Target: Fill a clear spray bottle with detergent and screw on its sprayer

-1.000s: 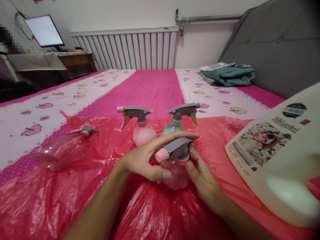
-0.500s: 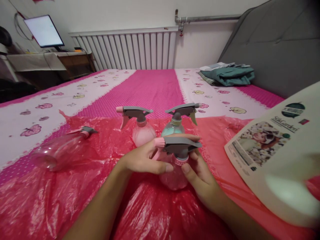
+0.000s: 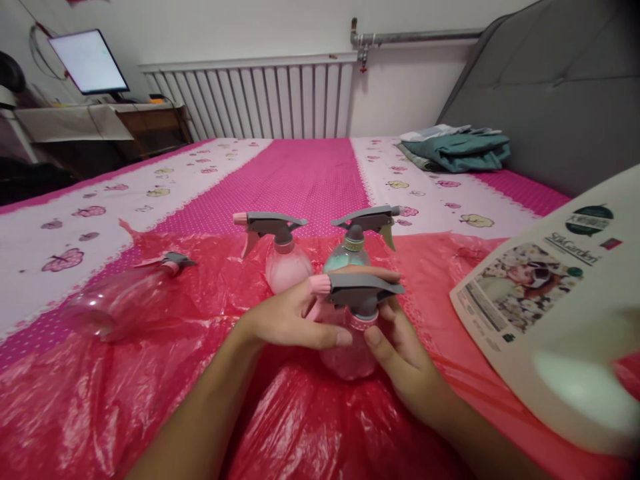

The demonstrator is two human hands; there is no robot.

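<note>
A clear pink spray bottle (image 3: pixel 349 357) with a grey trigger head and pink nozzle stands upright between my hands. My left hand (image 3: pixel 293 323) is closed on its left side, thumb across the front below the pink collar. On the other side, my right hand (image 3: pixel 403 340) grips near the collar, its thumb against the front; some fingers are hidden behind. Just beyond stand a pink-filled spray bottle (image 3: pixel 286 267) and a spray bottle with a greenish tint (image 3: pixel 340 255). An empty-looking pink spray bottle (image 3: pixel 123 300) lies on its side at the left.
Red plastic sheeting (image 3: pixel 200 400) covers the near part of the bed. A large cream jug (image 3: pixel 530 353) with a printed label leans in at the right. Folded clothes (image 3: pixel 457 148) lie by the grey headboard (image 3: pixel 545 87). A radiator (image 3: pixel 260 100) lines the wall; a monitor (image 3: pixel 89 61) stands far left.
</note>
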